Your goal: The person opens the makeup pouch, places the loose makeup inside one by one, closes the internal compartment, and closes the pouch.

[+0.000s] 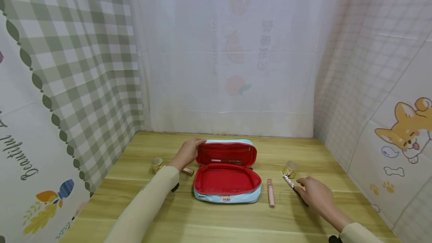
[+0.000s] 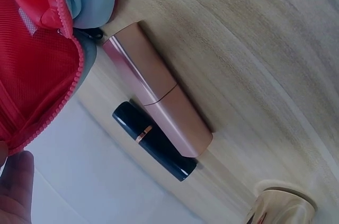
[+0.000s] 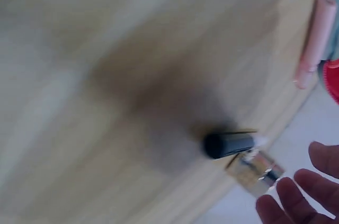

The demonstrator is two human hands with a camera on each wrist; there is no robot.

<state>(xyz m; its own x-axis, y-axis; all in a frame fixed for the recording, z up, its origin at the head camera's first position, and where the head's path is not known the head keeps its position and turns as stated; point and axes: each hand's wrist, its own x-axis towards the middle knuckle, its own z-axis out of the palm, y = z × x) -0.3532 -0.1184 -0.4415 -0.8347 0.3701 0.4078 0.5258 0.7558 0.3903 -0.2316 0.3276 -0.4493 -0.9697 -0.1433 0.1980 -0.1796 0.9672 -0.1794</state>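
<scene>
An open zippered pouch [image 1: 227,198], light blue outside with red lining, lies with its lid raised. My left hand [image 1: 187,153] pinches the lid's left edge; thumb and fingers meet that red edge in the left wrist view. Beneath the left wrist lie a rose-gold tube [image 2: 159,91] and a black tube with a gold band [image 2: 153,142]. My right hand [image 1: 316,194] hovers beside a slim tube [image 1: 289,181], white patterned at one end and black at the other. The right wrist view has its fingers spread, with nothing between them.
A pink tube [image 1: 271,193] lies right of the pouch. One gold-coloured jar [image 1: 157,164] stands at the left, another [image 1: 290,169] at the right beyond the slim tube. Fabric curtains [image 1: 222,85] enclose the wooden table [image 1: 216,224] at back and sides.
</scene>
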